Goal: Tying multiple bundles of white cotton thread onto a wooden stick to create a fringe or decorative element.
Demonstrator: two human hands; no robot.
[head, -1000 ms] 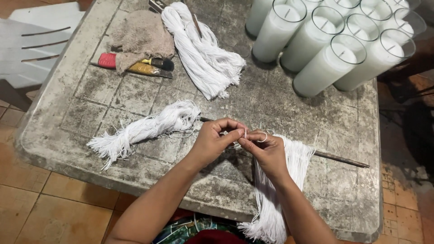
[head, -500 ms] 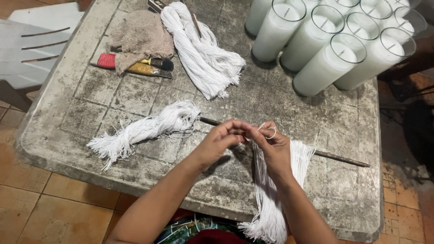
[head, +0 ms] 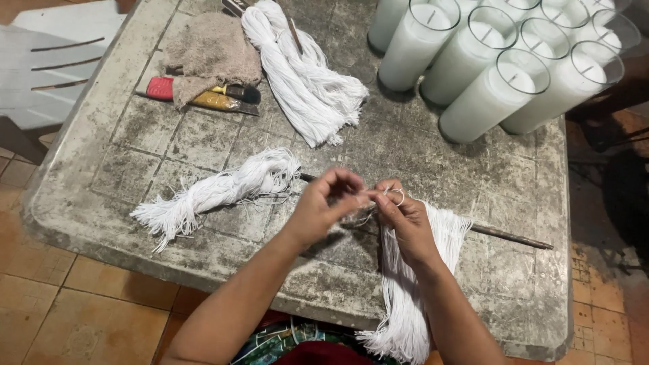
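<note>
Both my forearms reach in from below and converge at centre. My left hand (head: pixel 323 208) is raised, fingers curled, thumb and forefinger pinched together. My right hand (head: pixel 404 220) meets it fingertip to fingertip, likewise pinched, wrist bent slightly, back of hand facing up.

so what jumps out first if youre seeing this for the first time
The two hands meet over the near middle of the grey table: the left hand and right hand pinch a thin white string between their fingertips, above a hank of white strings draped over the near edge. At the far right stands a cluster of tall glass candles filled with white wax, and two more white string bundles lie to the left.
</note>
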